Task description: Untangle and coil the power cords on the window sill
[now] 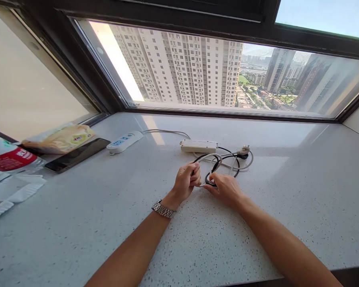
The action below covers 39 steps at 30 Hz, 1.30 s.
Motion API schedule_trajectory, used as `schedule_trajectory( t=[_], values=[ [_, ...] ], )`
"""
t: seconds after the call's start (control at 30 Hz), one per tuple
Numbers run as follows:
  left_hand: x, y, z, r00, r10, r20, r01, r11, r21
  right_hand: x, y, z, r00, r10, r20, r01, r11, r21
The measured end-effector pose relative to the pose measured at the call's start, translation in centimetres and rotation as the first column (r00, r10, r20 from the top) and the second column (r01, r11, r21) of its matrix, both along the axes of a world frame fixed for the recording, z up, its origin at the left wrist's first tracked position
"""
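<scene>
A tangle of white and black cables [227,159] lies on the speckled white counter [107,223] in front of a beige power strip [199,146]. My left hand [187,181], with a metal watch on its wrist, is closed around a loop of the cables. Fingers of my right hand [224,189] pinch the same loop from the other side, close to the left hand. A plug [244,150] sticks out at the tangle's far right end.
A white and blue power strip [124,142] lies to the left, its cord running right. Further left are a dark phone [77,154], a yellow packet [60,138] and plastic wrappers [8,163]. A large window [197,67] backs the counter.
</scene>
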<state>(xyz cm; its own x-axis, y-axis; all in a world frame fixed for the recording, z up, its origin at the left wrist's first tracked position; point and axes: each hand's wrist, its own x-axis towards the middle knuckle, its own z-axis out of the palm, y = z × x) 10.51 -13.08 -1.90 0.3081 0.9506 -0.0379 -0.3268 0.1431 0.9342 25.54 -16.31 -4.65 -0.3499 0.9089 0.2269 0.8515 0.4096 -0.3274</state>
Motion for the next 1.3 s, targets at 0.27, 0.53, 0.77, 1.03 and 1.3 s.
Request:
schedule_trajectory(
  t=[0.27, 0.53, 0.77, 1.03, 1.3],
  values=[
    [-2.9, 1.6, 0.9, 0.997, 0.059, -0.054, -0.059, 0.998, -0.016, 4.1, -0.5, 0.0, 0.978, 0.181, -0.101, -0.177, 0.983, 0.051],
    [-3.6, 2.1, 0.7, 0.993, 0.077, -0.085, -0.077, 0.997, 0.01, 7.9, -0.9, 0.2, 0.965, 0.244, -0.095, -0.234, 0.966, 0.109],
    [0.3, -0.6, -0.4, 0.987, 0.127, -0.101, -0.11, 0.981, 0.161, 2.1, -2.9, 1.9, 0.986, -0.163, -0.042, 0.161, 0.986, -0.049],
    [1.7, -1.0, -1.7, 0.936, 0.282, -0.21, -0.201, 0.92, 0.337, 0.2, -3.1, 1.1, 0.923, -0.365, 0.123, 0.376, 0.923, -0.078],
    [0.4, 1.8, -0.3, 0.906, 0.381, -0.183, -0.356, 0.922, 0.154, 2.6, -3.8, -0.2, 0.96, 0.125, -0.25, -0.113, 0.992, 0.062]
  ],
)
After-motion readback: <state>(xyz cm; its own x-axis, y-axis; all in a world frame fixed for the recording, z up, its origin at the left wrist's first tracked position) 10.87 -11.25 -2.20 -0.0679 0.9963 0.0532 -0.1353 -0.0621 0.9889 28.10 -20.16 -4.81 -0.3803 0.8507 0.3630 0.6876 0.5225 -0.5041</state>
